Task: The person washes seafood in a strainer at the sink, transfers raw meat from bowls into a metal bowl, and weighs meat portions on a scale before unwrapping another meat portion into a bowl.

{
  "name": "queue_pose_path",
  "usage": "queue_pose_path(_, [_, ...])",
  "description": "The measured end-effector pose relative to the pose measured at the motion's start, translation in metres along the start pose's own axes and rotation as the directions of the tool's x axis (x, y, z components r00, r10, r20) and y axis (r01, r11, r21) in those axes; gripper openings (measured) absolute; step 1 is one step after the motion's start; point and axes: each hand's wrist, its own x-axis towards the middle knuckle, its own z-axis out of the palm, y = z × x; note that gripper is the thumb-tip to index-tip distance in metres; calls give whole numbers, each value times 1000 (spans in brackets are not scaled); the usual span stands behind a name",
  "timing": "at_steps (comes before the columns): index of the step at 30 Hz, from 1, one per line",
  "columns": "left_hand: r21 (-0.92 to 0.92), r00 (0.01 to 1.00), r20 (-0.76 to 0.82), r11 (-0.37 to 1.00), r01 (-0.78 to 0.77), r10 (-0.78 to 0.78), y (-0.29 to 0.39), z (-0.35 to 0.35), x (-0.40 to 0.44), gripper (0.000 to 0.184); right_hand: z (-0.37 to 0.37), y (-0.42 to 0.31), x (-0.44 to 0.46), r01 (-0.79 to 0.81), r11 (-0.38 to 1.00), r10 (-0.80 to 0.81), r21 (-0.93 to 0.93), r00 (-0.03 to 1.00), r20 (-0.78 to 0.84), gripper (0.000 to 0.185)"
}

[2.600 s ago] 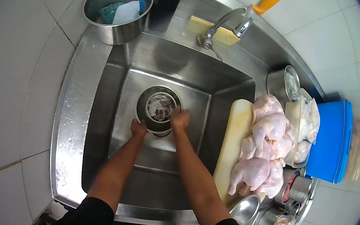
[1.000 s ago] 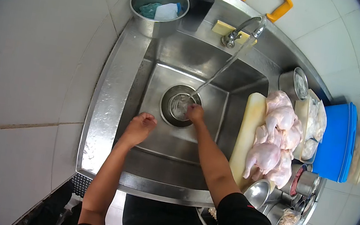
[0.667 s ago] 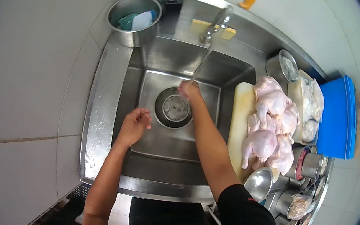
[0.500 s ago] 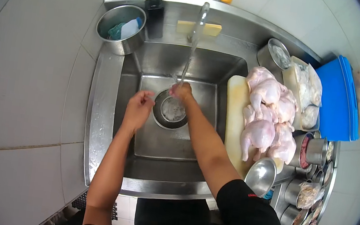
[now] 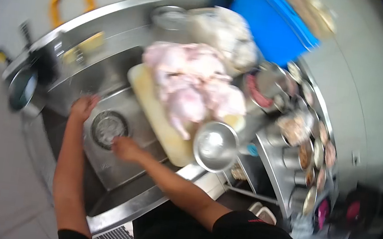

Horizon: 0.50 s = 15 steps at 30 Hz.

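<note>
The picture is blurred by motion. Over the back left part of the steel sink (image 5: 113,169) is my left hand (image 5: 84,107), with small splashes of water by its fingertips. My right hand (image 5: 126,149) is low in the sink, at the near right edge of the round metal drain (image 5: 109,129). The fingers of both hands are smeared, and no object shows clearly in either. To the right, a white cutting board (image 5: 166,128) lies across the sink edge with several pieces of raw poultry (image 5: 186,104) on it.
A shiny metal bowl (image 5: 216,146) stands at the board's near end. Beyond are a blue container (image 5: 274,21), several metal pots (image 5: 275,82) and bagged food (image 5: 295,127). A yellow sponge (image 5: 92,42), dark bottle (image 5: 44,67) and metal pot (image 5: 24,91) line the back left.
The view has swung right, showing more pots and shelves. My right hand has moved from the running water to the drain's near edge; my left hand is now by the splashes at the back.
</note>
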Motion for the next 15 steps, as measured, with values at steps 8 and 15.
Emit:
queue_pose_path(8, [-76, 969, 83, 968, 239, -233, -4, 43, -59, 46, -171, -45, -205, 218, 959, -198, 179, 972, -126, 5])
queue_pose_path(15, [-530, 775, 54, 640, 556, -629, 99, 65, -104, 70, -220, 29, -313, -212, 963, 137, -166, 917, -375, 33])
